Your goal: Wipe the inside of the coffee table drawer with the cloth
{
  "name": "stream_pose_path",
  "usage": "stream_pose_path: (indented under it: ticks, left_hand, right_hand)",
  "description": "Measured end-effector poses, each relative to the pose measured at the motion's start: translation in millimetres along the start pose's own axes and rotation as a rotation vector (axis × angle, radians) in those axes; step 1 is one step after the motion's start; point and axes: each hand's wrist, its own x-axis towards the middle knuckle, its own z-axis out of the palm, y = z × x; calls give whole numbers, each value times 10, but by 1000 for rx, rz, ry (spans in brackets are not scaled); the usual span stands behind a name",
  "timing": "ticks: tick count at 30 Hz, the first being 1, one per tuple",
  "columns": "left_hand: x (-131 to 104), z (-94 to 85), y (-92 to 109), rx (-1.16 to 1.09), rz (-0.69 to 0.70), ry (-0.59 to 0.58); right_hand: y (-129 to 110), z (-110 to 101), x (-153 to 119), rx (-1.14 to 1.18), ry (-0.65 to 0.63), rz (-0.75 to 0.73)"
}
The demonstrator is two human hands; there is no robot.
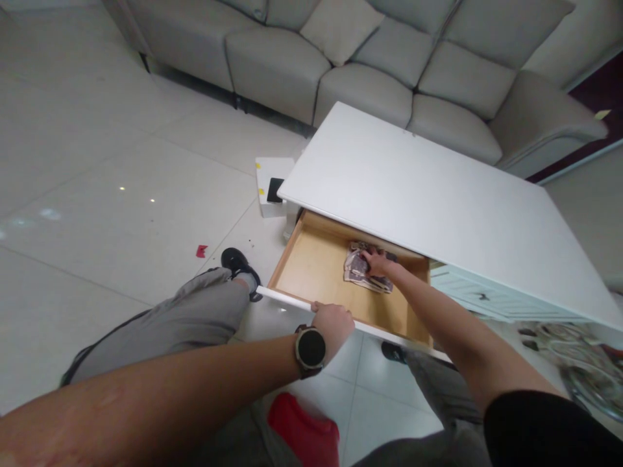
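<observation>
A wooden drawer is pulled out of a white coffee table. My left hand, with a watch on its wrist, is closed over the top edge of the drawer's white front. Inside the drawer lies a folded brown-and-cream patterned cloth, flat on the bottom. My right hand reaches down into the drawer, its fingers curled onto the upper part of the cloth; some fingertips are hard to make out.
A grey sofa with a cushion stands behind the table. Left of the table is a white box with a dark flat object on it. A red scrap lies on the tiles; a red stool-like object is below me.
</observation>
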Motion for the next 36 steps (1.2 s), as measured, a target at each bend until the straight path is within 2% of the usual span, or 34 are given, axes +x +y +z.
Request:
stream_pose_path:
  ticks: [3, 6, 9, 12, 14, 17, 20, 23, 27, 33, 36]
  left_hand:
    - [2, 5, -4, 18, -7, 7]
    - [-9, -31, -19, 16, -6, -7]
    - [-26, -87, -32, -8, -10, -45]
    - [-25, -105, -30, -27, -16, -53]
    - [-12, -86, -23, -28, -22, -44]
    - [5, -59, -14, -19, -17, -25]
    - [-10, -85, -3, -5, 3, -28]
    - [-42, -146, 11, -9, -13, -35]
    - [-50, -171, 16, -32, -15, -27]
    - [-27, -90, 16, 6, -8, 7]
    - [-44, -91, 24, 27, -3, 2]
  right_hand:
    - [498, 224, -194, -22, -18, 50]
    - [705, 467, -437, -9, 20, -19]
    - [679, 705, -715, 26, 44, -151]
    - [577, 877, -980, 54, 11, -233]
    - [511, 924, -1105, 58, -10, -268]
    - [391, 887, -1171, 33, -24, -287]
    - [184, 771, -1117, 5, 10, -283]
    - [-129, 628, -1009, -4, 49, -329]
    - [-660, 403, -836, -11, 63, -402]
    - [-1559, 31, -548, 9, 107, -444]
    - [-1936, -83, -469, 18, 144, -479]
